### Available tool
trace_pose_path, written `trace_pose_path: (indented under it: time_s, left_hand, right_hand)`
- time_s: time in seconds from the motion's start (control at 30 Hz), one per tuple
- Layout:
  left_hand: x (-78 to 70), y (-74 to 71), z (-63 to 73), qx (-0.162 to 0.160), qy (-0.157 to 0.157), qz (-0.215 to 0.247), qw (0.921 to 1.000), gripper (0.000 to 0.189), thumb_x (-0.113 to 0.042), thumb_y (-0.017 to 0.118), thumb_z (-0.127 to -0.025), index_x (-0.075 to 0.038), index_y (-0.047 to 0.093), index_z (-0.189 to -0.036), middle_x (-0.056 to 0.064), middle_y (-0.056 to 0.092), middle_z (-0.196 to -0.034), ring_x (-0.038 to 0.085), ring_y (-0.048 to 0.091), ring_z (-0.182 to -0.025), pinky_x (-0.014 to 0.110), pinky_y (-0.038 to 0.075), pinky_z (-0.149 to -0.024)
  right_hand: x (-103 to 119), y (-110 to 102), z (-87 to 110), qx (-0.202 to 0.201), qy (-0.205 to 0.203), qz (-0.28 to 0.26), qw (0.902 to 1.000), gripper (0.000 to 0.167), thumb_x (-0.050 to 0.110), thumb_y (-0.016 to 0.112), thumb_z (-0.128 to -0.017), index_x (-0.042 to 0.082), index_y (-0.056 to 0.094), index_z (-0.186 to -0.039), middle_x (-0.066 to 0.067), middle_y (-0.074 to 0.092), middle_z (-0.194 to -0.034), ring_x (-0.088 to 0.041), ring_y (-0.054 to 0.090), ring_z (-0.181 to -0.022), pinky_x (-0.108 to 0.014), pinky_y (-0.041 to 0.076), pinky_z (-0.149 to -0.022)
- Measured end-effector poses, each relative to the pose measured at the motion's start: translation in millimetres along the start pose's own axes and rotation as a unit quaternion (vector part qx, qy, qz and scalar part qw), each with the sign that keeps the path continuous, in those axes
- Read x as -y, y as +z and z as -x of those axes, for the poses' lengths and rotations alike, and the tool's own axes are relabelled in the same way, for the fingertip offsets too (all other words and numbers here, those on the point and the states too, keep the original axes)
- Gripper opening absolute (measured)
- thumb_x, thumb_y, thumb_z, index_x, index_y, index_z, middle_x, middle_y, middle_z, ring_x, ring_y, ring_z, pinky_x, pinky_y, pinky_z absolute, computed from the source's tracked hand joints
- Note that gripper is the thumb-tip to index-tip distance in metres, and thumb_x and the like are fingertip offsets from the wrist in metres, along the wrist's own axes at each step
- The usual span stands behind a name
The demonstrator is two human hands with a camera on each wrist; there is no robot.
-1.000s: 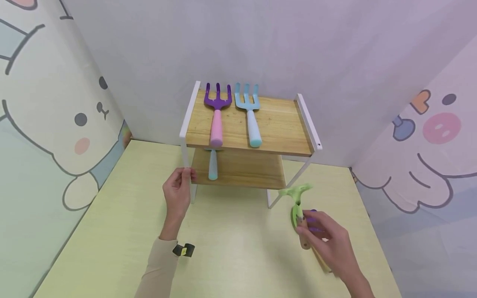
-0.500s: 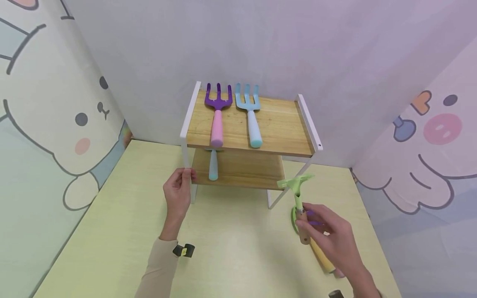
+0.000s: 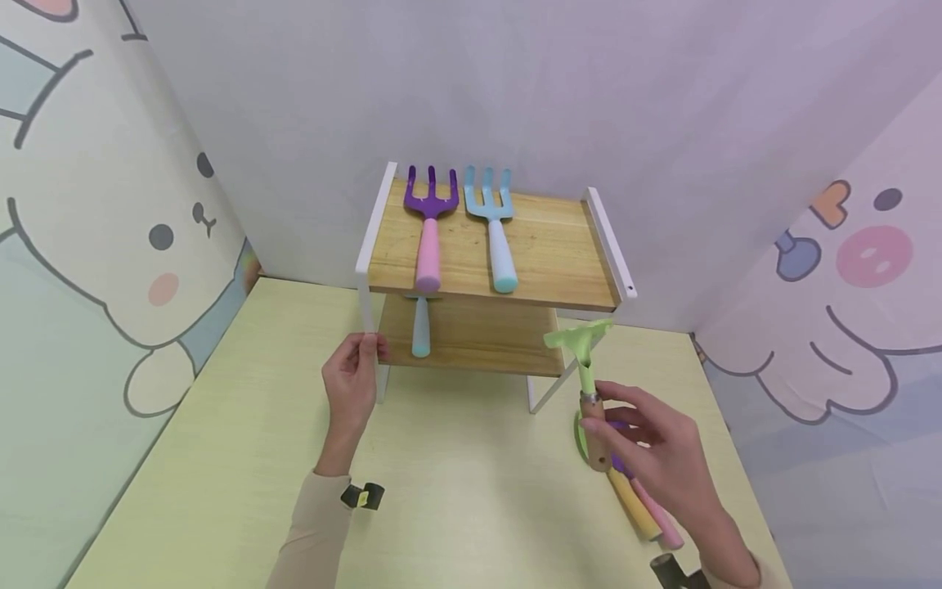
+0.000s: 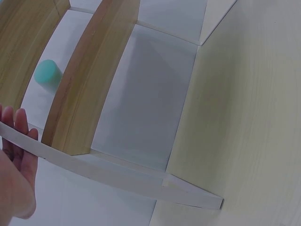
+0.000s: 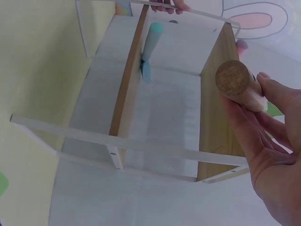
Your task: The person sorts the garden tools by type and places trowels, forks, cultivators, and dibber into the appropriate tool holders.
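Observation:
A small two-tier shelf (image 3: 574,254) has wooden boards and a white frame. My left hand (image 3: 350,383) holds its front left upright, and the left wrist view shows fingers (image 4: 21,120) around the white bar. My right hand (image 3: 662,450) pinches the wooden handle of a light-green garden hand tool (image 3: 585,378) with a wide flared head. The tool is raised in front of the shelf's right side, head up; the right wrist view shows its handle end (image 5: 232,78). On the top board lie a purple hand fork (image 3: 428,245) with a pink handle and a light-blue hand fork (image 3: 501,249).
On the lower board is a blue-handled tool (image 3: 421,327), its head mostly hidden by the top board. Beneath my right hand, on the table (image 3: 456,491), lie tools with a yellow handle (image 3: 634,507) and a pink handle (image 3: 662,519). A curtain stands behind the shelf.
My right hand has lifted the green tool up and slightly toward the shelf, uncovering more of the yellow and pink handles below. My left hand stays on the upright.

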State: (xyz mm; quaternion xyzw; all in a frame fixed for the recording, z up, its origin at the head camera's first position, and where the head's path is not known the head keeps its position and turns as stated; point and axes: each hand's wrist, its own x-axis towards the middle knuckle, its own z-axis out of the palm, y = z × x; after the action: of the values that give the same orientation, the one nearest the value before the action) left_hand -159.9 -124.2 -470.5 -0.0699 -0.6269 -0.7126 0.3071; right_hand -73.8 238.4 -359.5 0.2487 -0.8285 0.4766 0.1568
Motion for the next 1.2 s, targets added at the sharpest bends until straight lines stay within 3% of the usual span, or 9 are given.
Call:
trace_pose_path:
  time_s: [0.53,0.97,1.2]
  left_hand:
    - [1.2,-0.3,-0.1,0.002,-0.003,0.005,1.0000,0.023,0.001,0.053,-0.106,0.016,0.065,-0.093,0.026,0.067,-0.086,0.018,0.069,-0.074,0.022,0.060,-0.073]
    - [2.4,-0.4,0.5,0.005,0.002,-0.002,1.0000,0.023,0.002,0.052,-0.106,0.016,0.065,-0.093,0.033,0.063,-0.086,0.017,0.069,-0.075,0.020,0.059,-0.074]
    - [3.0,-1.0,0.1,0.003,0.005,-0.003,1.0000,0.022,0.003,0.052,-0.105,0.016,0.065,-0.093,0.034,0.063,-0.086,0.015,0.069,-0.075,0.019,0.059,-0.074]
  right_hand:
    - [15.7,-7.3,-32.0,-0.013,0.009,-0.012,0.9998,0.048,-0.021,0.078,-0.077,-0.003,0.070,-0.121,-0.002,0.075,-0.111,-0.010,0.076,-0.091,-0.026,0.062,-0.072]
    - [21.0,-11.9,-56.4,-0.030,0.044,-0.002,0.9986,0.041,-0.014,0.078,-0.083,-0.002,0.071,-0.121,0.004,0.074,-0.109,-0.007,0.076,-0.087,-0.021,0.061,-0.073]
    - [24.2,-14.8,-71.8,-0.025,0.087,-0.006,0.9959,0.036,-0.008,0.077,-0.087,0.002,0.072,-0.122,0.007,0.075,-0.107,-0.007,0.076,-0.085,-0.022,0.062,-0.074]
